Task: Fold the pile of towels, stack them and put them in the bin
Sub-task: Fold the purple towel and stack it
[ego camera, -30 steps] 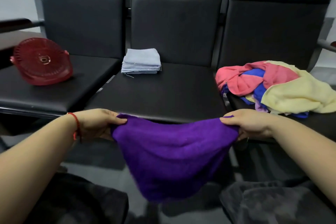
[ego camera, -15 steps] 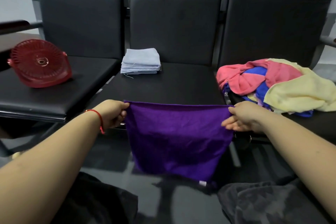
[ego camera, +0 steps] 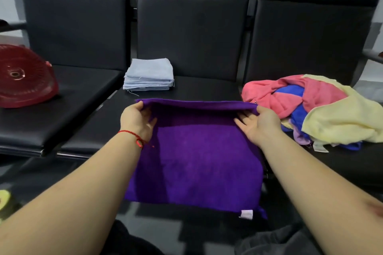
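Note:
A purple towel point(ego camera: 196, 155) is spread over the front of the middle black seat point(ego camera: 207, 91), its near edge with a white label hanging past the seat's front. My left hand point(ego camera: 137, 119) pinches the far left corner. My right hand point(ego camera: 258, 123) pinches the far right corner, fingers under the raised far edge. A loose pile of pink, blue and yellow towels point(ego camera: 310, 109) lies on the right seat. A stack of folded pale blue cloths point(ego camera: 149, 74) sits at the back of the middle seat.
A red plastic basket point(ego camera: 22, 76) lies tipped on the left seat point(ego camera: 62, 109). Black seat backs rise behind all three seats. Dark floor and my dark trousers are below the seat fronts.
The towel hung in the air between my hands before. Both hands moved forward and laid it over the middle seat, still holding its far corners.

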Action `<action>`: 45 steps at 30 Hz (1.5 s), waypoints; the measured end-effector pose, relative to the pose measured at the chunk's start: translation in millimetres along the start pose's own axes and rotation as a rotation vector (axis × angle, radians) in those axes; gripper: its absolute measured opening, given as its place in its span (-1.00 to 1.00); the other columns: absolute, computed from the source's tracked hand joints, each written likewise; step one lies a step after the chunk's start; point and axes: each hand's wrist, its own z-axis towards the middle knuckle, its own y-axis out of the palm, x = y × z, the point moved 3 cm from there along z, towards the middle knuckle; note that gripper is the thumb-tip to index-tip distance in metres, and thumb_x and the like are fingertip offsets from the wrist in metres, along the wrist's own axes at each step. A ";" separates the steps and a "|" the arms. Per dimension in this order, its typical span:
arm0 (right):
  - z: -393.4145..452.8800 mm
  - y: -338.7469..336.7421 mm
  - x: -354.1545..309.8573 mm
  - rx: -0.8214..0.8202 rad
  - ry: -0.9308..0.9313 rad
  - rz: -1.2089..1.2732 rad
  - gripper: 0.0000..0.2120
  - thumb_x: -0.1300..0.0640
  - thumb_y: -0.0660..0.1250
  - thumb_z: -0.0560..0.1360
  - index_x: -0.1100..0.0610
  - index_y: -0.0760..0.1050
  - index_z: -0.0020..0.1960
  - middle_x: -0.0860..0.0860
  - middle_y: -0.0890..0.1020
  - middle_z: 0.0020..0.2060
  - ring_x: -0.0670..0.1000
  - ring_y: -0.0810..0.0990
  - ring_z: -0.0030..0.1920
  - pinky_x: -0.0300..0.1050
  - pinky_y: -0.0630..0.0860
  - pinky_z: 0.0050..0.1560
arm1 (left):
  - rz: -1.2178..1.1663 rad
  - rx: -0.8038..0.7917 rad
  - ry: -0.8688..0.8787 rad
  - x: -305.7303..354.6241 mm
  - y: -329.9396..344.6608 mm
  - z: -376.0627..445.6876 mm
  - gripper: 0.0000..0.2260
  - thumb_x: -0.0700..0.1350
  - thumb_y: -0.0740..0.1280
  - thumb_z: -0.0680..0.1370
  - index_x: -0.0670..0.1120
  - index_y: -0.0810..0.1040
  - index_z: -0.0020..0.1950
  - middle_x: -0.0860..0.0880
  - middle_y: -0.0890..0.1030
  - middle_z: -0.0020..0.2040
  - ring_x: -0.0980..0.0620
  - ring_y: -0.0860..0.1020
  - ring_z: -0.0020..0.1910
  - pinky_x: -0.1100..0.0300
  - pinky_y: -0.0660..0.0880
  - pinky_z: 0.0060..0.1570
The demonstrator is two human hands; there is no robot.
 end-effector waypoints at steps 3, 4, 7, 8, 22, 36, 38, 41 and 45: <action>13.0 7.8 -5.7 -0.040 -0.036 0.101 -0.77 0.15 -0.02 0.63 0.15 0.41 0.01 0.09 0.52 0.14 0.13 0.43 0.33 0.13 0.30 0.33 | -0.110 0.009 0.034 -0.9 7.9 6.1 -0.75 -0.13 0.06 0.60 -0.03 0.43 -0.22 0.03 0.51 -0.28 0.06 0.47 -0.18 0.13 0.38 -0.08; 17.9 8.3 -6.0 -0.048 -0.037 0.112 -0.77 0.14 -0.01 0.63 0.15 0.41 0.01 0.09 0.53 0.09 0.14 0.44 0.29 0.13 0.30 0.34 | -0.129 0.005 0.040 -1.4 7.9 8.5 -0.74 -0.11 0.06 0.59 -0.04 0.42 -0.25 0.03 0.49 -0.30 0.06 0.45 -0.24 0.14 0.37 -0.13; 24.9 4.5 -3.0 -0.061 -0.023 0.118 -0.78 0.09 0.03 0.62 0.14 0.42 0.02 0.10 0.55 0.04 0.15 0.49 0.19 0.13 0.32 0.32 | -0.173 0.002 0.035 -1.0 2.7 11.7 -0.70 -0.02 0.10 0.57 -0.10 0.44 -0.29 -0.03 0.49 -0.28 0.01 0.47 -0.27 0.15 0.40 -0.18; 25.8 3.6 -2.8 -0.056 -0.022 0.111 -0.78 0.08 0.04 0.62 0.13 0.42 0.04 0.10 0.55 0.04 0.14 0.51 0.15 0.13 0.34 0.30 | -0.193 -0.001 0.031 1.3 1.5 11.3 -0.69 0.00 0.12 0.58 -0.12 0.45 -0.28 -0.06 0.51 -0.26 -0.02 0.50 -0.25 0.13 0.44 -0.16; -34.1 -28.0 -28.7 0.027 0.137 -0.472 -0.75 0.09 0.26 0.56 0.10 0.38 -0.28 0.01 0.58 -0.47 -0.02 0.57 -0.31 -0.20 0.58 -0.38 | 0.298 -0.148 -0.127 34.0 -38.7 -24.7 -0.75 -0.18 0.19 0.59 -0.13 0.62 -0.18 0.01 0.65 -0.26 0.11 0.60 -0.43 0.28 0.55 -0.49; -36.6 -50.0 -19.0 -0.051 0.148 -1.018 -0.74 0.19 0.31 0.54 0.05 0.43 0.21 0.05 0.61 -0.12 0.01 0.57 -0.18 -0.14 0.49 -0.22 | 0.651 -0.112 -0.118 26.5 -62.1 -21.6 -0.72 -0.32 0.22 0.58 -0.11 0.38 0.27 -0.13 0.59 -0.18 0.07 0.59 -0.48 0.26 0.55 -0.47; -27.5 -46.2 -15.9 -0.002 0.061 -0.989 -0.66 0.23 0.31 0.54 0.07 0.42 0.29 0.04 0.59 -0.06 -0.02 0.55 -0.20 -0.17 0.46 -0.26 | 0.671 -0.090 -0.045 22.4 -54.2 -15.5 -0.71 -0.31 0.24 0.57 -0.11 0.40 0.28 -0.11 0.57 -0.16 0.08 0.58 -0.44 0.31 0.52 -0.51; -12.2 -42.8 -11.4 0.054 -0.062 -0.995 -0.64 0.26 0.31 0.52 0.10 0.47 0.31 0.07 0.59 -0.02 -0.04 0.52 -0.30 -0.28 0.41 -0.42 | 0.821 -0.081 0.047 15.7 -41.4 -3.5 -0.70 -0.26 0.29 0.56 -0.10 0.49 0.29 -0.07 0.60 -0.09 0.09 0.56 -0.32 0.30 0.54 -0.38; 8.2 -38.3 -9.7 0.030 -0.238 -1.184 -0.54 0.34 0.32 0.46 0.09 0.48 0.33 0.09 0.57 0.20 0.01 0.57 -0.08 -0.24 0.49 -0.13 | 1.205 -0.068 0.232 7.3 -26.3 10.7 -0.61 -0.32 0.25 0.55 -0.07 0.48 0.36 -0.12 0.58 0.16 0.07 0.50 -0.22 0.28 0.47 -0.22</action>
